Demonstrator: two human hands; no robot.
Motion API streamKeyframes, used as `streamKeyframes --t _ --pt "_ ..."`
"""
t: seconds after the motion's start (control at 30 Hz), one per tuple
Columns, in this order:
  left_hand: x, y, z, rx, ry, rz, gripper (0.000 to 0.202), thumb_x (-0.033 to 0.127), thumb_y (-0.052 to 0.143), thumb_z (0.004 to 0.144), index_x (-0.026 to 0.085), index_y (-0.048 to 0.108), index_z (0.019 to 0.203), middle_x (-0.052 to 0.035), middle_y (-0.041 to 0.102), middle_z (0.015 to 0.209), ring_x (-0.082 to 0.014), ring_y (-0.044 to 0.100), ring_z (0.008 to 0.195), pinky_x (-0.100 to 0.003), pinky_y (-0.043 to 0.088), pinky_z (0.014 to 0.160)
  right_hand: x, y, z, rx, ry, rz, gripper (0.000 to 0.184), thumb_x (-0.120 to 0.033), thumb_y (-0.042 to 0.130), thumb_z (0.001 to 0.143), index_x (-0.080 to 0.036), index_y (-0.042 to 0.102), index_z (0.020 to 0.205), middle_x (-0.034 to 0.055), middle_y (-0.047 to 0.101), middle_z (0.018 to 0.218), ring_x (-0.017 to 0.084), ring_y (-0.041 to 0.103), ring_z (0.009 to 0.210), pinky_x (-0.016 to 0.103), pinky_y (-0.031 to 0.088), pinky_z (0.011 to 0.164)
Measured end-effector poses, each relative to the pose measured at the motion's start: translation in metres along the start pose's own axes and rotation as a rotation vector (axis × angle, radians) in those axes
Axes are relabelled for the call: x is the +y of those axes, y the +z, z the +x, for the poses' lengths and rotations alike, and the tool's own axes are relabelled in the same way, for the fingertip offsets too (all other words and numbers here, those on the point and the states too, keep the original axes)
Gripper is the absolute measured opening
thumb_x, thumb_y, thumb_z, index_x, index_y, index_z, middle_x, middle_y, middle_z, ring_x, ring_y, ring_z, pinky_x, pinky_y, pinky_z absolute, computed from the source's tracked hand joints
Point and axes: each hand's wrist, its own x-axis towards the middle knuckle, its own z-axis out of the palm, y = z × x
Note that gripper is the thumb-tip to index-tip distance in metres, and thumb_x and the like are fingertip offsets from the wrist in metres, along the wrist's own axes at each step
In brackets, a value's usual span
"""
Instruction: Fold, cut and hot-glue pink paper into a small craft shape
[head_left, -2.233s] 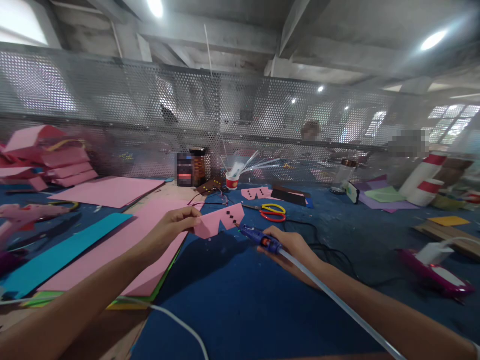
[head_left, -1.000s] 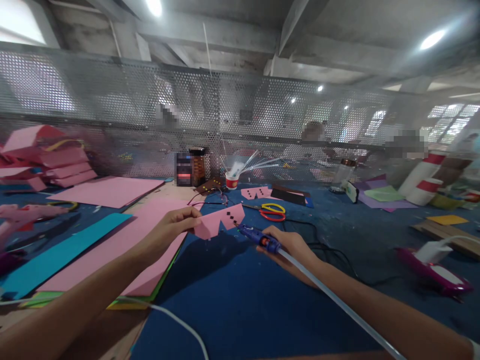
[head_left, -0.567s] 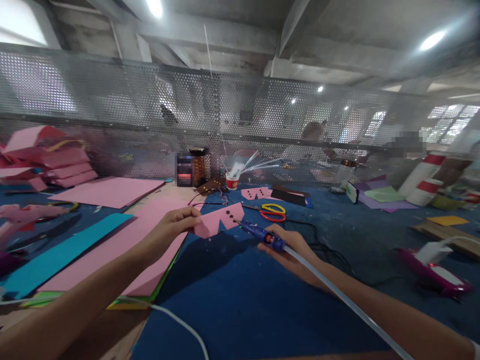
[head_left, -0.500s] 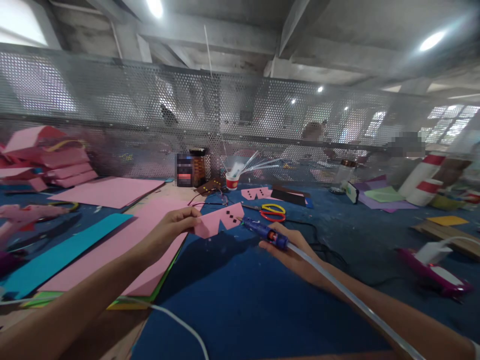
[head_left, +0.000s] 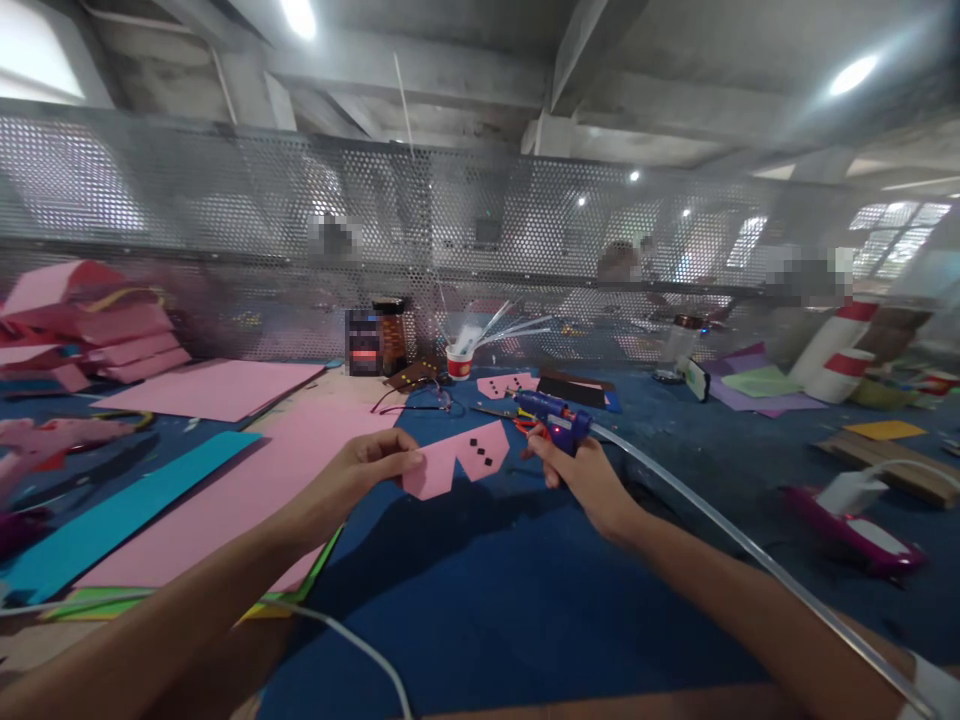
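Note:
Between thumb and fingers, my left hand (head_left: 379,465) pinches the left end of a notched pink paper piece (head_left: 435,472). Three small black squares sit on that piece's right part. My right hand (head_left: 581,470) is wrapped round the handle of a blue glue gun (head_left: 551,408), whose nozzle points left, above and apart from the pink paper. A long clear glue stick (head_left: 720,540) runs out of the gun's back toward the lower right. Behind the gun, partly hidden, lie scissors (head_left: 523,425) with red and yellow handles. Another pink piece with black squares (head_left: 501,385) lies farther back.
Pink sheets (head_left: 225,510) and a teal strip (head_left: 142,510) cover the left side. A pink glue gun (head_left: 60,440) lies at far left. A paper cup (head_left: 460,363) of glue sticks stands at the back before a mesh screen (head_left: 487,220). A purple power strip (head_left: 855,535) lies right.
My right hand has lifted the glue gun up and back, away from the pink paper, and turned it more upright. My left hand has shifted the paper slightly right and down.

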Motion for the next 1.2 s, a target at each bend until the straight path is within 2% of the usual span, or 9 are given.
streamKeyframes --t 0.07,0.2,0.37,0.47,0.63,0.83,1.2 --pt "0.001 0.005 -0.001 -0.013 0.007 0.020 0.021 0.038 0.069 0.082 0.019 0.064 0.075 -0.0006 0.065 0.069 -0.0157 0.058 0.068 -0.025 0.043 0.066 0.005 0.001 0.000 -0.020 0.033 0.042 0.029 -0.043 0.067 0.084 -0.017 0.064 0.096 -0.0008 0.064 0.068 0.009 0.047 0.049 0.026 0.044 0.058" --pt "0.003 0.014 0.000 -0.019 0.022 0.045 0.021 0.039 0.067 0.083 0.019 0.064 0.077 0.0001 0.066 0.071 -0.0153 0.057 0.068 -0.025 0.041 0.066 0.008 0.003 -0.002 -0.069 0.077 0.172 0.030 -0.043 0.066 0.085 -0.017 0.064 0.098 0.0011 0.063 0.083 0.007 0.044 0.049 0.025 0.040 0.051" --pt "0.006 0.022 0.002 0.013 0.042 0.112 0.024 0.043 0.064 0.084 0.019 0.066 0.079 0.0001 0.065 0.071 -0.0166 0.058 0.068 -0.026 0.042 0.066 0.003 0.002 -0.005 -0.095 0.051 0.271 0.029 -0.045 0.065 0.085 -0.017 0.064 0.094 -0.0055 0.049 0.061 0.009 0.040 0.050 0.024 0.041 0.053" --pt "0.002 0.023 0.005 0.030 0.062 0.145 0.025 0.044 0.065 0.084 0.019 0.067 0.080 -0.0005 0.066 0.073 -0.0170 0.059 0.070 -0.026 0.041 0.066 0.001 0.001 -0.006 -0.112 0.062 0.280 0.030 -0.043 0.065 0.084 -0.017 0.064 0.099 -0.0068 0.045 0.057 0.009 0.039 0.050 0.025 0.040 0.053" --pt "-0.006 0.021 0.007 0.032 0.049 0.149 0.024 0.043 0.066 0.084 0.019 0.067 0.081 -0.0006 0.067 0.076 -0.0168 0.058 0.073 -0.027 0.041 0.068 0.004 0.000 -0.007 -0.128 0.076 0.248 0.029 -0.037 0.066 0.084 -0.016 0.063 0.103 -0.0058 0.048 0.060 0.010 0.042 0.052 0.025 0.041 0.055" --pt "-0.007 0.017 0.003 -0.002 0.045 0.138 0.024 0.043 0.066 0.085 0.019 0.068 0.084 -0.0017 0.066 0.078 -0.0172 0.057 0.075 -0.028 0.041 0.070 0.005 0.003 -0.006 -0.131 0.075 0.204 0.022 -0.031 0.067 0.082 -0.016 0.062 0.099 -0.0063 0.048 0.058 0.009 0.044 0.051 0.023 0.038 0.052" --pt "-0.020 -0.001 0.008 -0.054 0.091 0.052 0.018 0.035 0.068 0.084 0.017 0.067 0.087 -0.0030 0.065 0.083 -0.0174 0.058 0.080 -0.029 0.044 0.075 0.001 0.004 -0.003 -0.063 0.045 0.103 0.025 -0.036 0.069 0.082 -0.016 0.062 0.096 -0.0066 0.048 0.056 0.009 0.043 0.050 0.023 0.039 0.051"
